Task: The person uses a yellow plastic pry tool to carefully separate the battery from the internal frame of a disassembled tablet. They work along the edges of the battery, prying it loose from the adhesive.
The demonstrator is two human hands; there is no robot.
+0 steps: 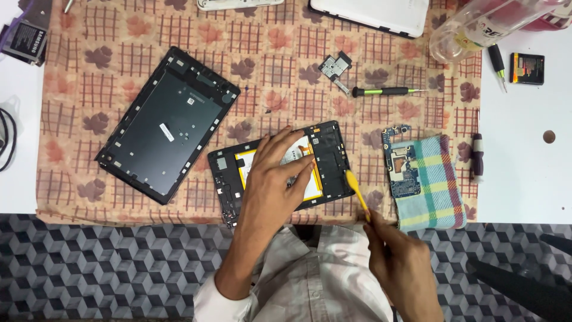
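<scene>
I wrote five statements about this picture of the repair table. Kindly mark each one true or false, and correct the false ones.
1. The left hand rests on the opened phone. True.
2. The right hand holds a green screwdriver. False: it holds a yellow pry tool; the green-handled screwdriver lies alone on the patterned cloth.
3. The blue circuit board lies partly on a checked towel. True.
4. The large black tablet frame is to the right of the phone. False: it is to the left.
5. The pry tool's tip is at the phone's right edge. True.
</scene>
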